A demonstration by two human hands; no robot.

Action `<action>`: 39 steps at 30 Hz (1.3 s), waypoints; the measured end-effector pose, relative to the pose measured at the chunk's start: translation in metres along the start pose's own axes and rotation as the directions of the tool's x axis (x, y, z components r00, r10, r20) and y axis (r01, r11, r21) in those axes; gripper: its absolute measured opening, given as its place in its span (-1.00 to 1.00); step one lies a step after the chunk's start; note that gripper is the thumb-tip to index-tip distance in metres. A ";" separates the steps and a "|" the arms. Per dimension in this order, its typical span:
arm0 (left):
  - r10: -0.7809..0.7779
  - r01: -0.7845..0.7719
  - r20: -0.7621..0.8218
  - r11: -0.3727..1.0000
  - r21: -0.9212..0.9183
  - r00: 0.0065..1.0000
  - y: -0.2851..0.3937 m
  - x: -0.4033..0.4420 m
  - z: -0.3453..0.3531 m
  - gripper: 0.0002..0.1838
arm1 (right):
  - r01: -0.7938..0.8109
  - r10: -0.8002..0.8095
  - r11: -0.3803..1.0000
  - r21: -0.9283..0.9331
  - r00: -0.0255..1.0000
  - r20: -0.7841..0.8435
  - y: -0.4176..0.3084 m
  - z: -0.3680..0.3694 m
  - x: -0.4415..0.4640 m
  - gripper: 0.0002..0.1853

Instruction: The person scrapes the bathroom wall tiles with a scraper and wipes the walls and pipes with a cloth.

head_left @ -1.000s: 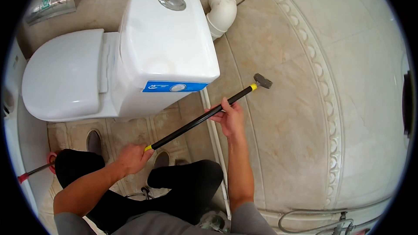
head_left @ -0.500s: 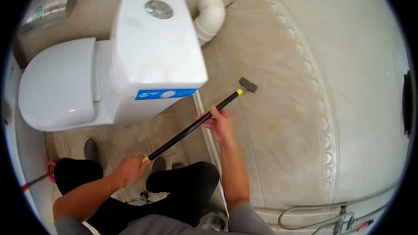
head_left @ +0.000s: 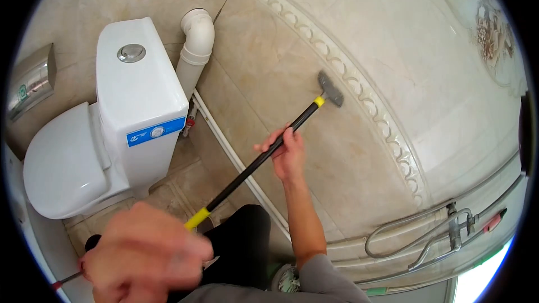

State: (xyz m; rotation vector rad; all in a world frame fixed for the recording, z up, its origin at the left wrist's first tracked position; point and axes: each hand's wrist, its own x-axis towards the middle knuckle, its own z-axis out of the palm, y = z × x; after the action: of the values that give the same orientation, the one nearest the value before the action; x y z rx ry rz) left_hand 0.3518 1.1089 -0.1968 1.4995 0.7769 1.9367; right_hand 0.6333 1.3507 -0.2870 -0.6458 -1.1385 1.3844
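A black pole (head_left: pixel 245 174) with yellow ends and a grey brush-like head (head_left: pixel 330 89) slants up to the right. My right hand (head_left: pixel 287 151) is wrapped round its upper part, near the tiled wall. At the lower left my left hand (head_left: pixel 149 252) is large, close to the camera and blurred; it covers the pole's lower end, past the yellow section. The grey head lies over the wall tiles just below the patterned border.
The white toilet (head_left: pixel 137 87) stands at left, with a white elbow pipe (head_left: pixel 198 36) behind it. A metal paper holder (head_left: pixel 32 81) is at far left. Shower pipes and a tap (head_left: pixel 453 227) are at lower right. A thin white pipe (head_left: pixel 241 165) runs along the wall.
The view has shifted, so the toilet appears lower and further left. My left hand has come up closer to the camera. The pole's head has risen towards the border.
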 end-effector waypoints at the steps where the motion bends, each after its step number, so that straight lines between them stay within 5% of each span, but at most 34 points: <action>1: 0.042 -0.052 -0.137 0.996 -0.075 0.990 0.015 0.001 0.016 -0.90 | 0.056 -0.058 0.997 -0.052 0.997 -0.045 -0.004 -0.003 0.002 -0.76; 2: 0.082 -0.121 -0.269 0.984 -0.131 0.960 0.029 0.003 0.032 -0.84 | 0.047 -0.049 0.998 -0.045 0.998 -0.044 -0.002 -0.003 0.002 -0.76; 3: -0.064 0.051 -0.041 0.966 -0.254 0.997 0.068 0.027 0.023 -0.84 | 0.043 -0.048 0.997 -0.056 0.995 -0.086 0.001 -0.005 0.000 -0.76; 6: -0.218 0.290 0.233 0.896 -0.337 0.948 0.087 0.029 0.017 -0.82 | -0.017 0.010 0.999 -0.039 0.986 -0.167 0.018 -0.005 -0.014 -0.76; 14: -0.261 0.354 0.291 0.872 -0.339 0.921 0.094 0.018 0.031 -0.81 | -0.032 0.042 0.998 0.052 0.979 -0.197 0.019 0.008 -0.019 -0.78; 16: -0.264 0.370 0.319 0.865 -0.340 0.910 0.094 0.016 0.034 -0.81 | -0.160 0.164 0.986 0.036 0.965 -0.204 0.028 0.000 -0.034 -0.77; 35: -0.324 0.510 0.481 0.795 -0.328 0.815 0.086 -0.003 0.063 -0.77 | 0.093 -0.084 0.995 0.022 0.962 -0.260 -0.037 -0.016 -0.087 -0.81; 39: -0.333 0.528 0.499 0.786 -0.322 0.800 0.087 -0.008 0.065 -0.76 | 0.046 -0.026 0.997 0.063 0.957 -0.288 -0.016 -0.032 -0.110 -0.83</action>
State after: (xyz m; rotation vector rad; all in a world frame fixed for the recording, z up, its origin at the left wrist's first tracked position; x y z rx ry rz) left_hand 0.4094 1.0510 -0.1251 1.2356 0.3971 1.2583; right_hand 0.6880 1.2517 -0.3113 -0.7460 -0.8623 1.2464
